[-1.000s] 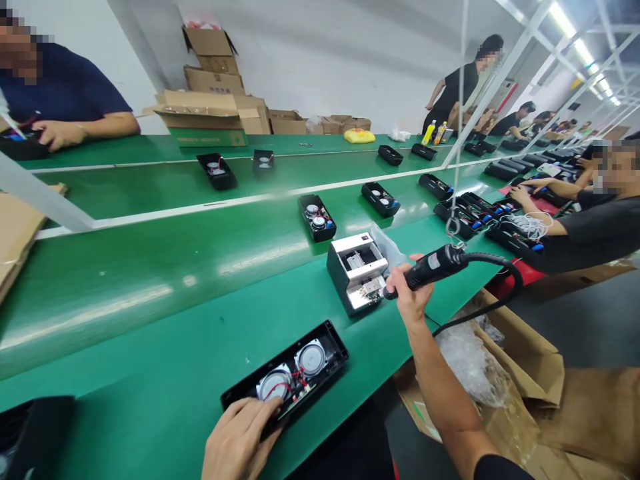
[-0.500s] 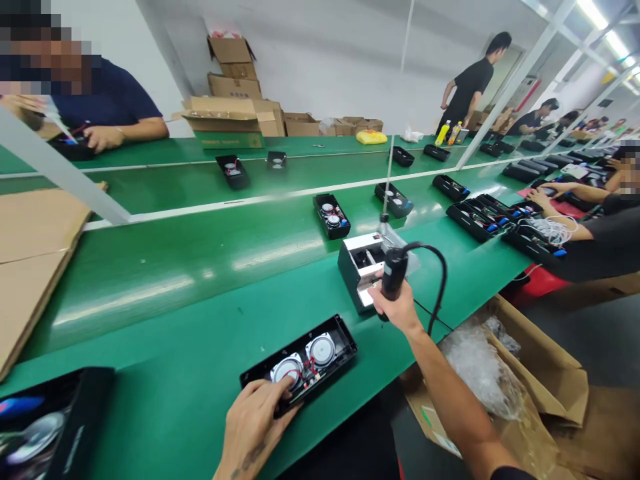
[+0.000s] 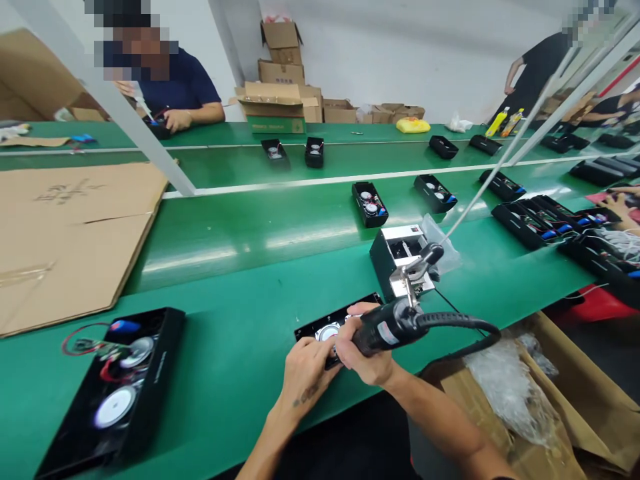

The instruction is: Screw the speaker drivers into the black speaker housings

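Note:
My right hand (image 3: 367, 360) is wrapped round a black electric screwdriver (image 3: 387, 329), which lies tilted over an open black speaker box (image 3: 307, 329). Its tip is hidden by my hands. Thumb and fingers of my left hand (image 3: 307, 370) grip the near side of that box, beside a round silver speaker (image 3: 329, 333). Both hands meet over the box and cover much of its inside. Just beyond it stands a small black and silver machine (image 3: 383, 263) that looks like a screw feeder. A cable and a hanging rod join the screwdriver's rear end.
Another open speaker box (image 3: 165, 373), with loose red wires and a circuit board, lies at left. Flat cardboard (image 3: 75, 233) rests behind it. Several speaker boxes line the green conveyor (image 3: 240, 233). A co-worker (image 3: 185, 87) sits across. An open carton (image 3: 575, 400) with plastic bags stands at lower right.
My right hand has brought the screwdriver from beside the machine down and left to the speaker box. My left hand stays on the box. The view has swung left.

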Available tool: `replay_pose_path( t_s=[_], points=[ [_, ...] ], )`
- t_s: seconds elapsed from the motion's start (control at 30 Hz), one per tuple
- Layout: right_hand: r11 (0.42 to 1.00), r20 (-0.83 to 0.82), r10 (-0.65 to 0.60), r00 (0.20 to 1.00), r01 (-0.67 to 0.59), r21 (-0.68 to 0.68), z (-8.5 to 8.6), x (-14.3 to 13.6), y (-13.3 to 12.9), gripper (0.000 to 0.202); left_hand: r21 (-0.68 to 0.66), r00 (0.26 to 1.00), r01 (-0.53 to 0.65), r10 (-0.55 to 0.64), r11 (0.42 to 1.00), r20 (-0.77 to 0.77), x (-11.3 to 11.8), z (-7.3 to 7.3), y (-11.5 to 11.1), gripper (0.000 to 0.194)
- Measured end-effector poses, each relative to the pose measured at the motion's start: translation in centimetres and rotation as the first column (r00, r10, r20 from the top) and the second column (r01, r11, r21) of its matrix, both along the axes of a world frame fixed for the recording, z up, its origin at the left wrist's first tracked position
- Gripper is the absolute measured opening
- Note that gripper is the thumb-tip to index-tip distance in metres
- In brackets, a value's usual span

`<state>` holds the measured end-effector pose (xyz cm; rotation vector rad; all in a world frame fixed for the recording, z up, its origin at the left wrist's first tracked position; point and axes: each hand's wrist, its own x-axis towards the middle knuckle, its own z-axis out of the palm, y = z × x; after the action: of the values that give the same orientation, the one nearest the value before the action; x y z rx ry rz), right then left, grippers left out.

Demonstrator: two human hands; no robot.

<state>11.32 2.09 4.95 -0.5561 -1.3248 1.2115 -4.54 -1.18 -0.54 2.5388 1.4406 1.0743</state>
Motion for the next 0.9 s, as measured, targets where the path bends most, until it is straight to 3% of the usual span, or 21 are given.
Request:
replay_pose_path(
  t_s=[0.1, 0.37, 0.53, 0.7, 0.9],
  points=[
    [0.996, 0.003, 0.002, 1.000, -0.002, 0.087, -0.2, -0.4, 0.1, 0.038, -0.003, 1.000, -0.009, 0.009, 1.000, 0.004, 0.0, -0.1, 0.0, 0.019],
    [0.994, 0.087, -0.045, 0.995, 0.036, 0.104, -0.4, -0.8, -0.1, 0.041, -0.002, 1.000, 0.006, -0.006, 1.000, 0.008, -0.1, -0.5, -0.2, 0.020],
    [0.986, 0.122, -0.057, 0.991, 0.037, 0.163, 0.3, -0.5, -0.2, 0.048, -0.006, 1.000, 0.003, -0.003, 1.000, 0.013, -0.1, -0.6, -0.2, 0.020],
    [0.987, 0.127, -0.027, 0.992, 0.006, 0.161, 0.6, -0.3, -0.3, 0.049, -0.018, 1.000, -0.004, 0.004, 1.000, 0.013, -0.1, -0.6, -0.3, 0.023],
    [0.991, 0.115, -0.018, 0.993, 0.002, 0.134, -0.1, -0.2, -0.3, 0.042, -0.022, 1.000, 0.011, -0.011, 1.000, 0.025, -0.1, -0.4, -0.3, 0.022]
  ],
)
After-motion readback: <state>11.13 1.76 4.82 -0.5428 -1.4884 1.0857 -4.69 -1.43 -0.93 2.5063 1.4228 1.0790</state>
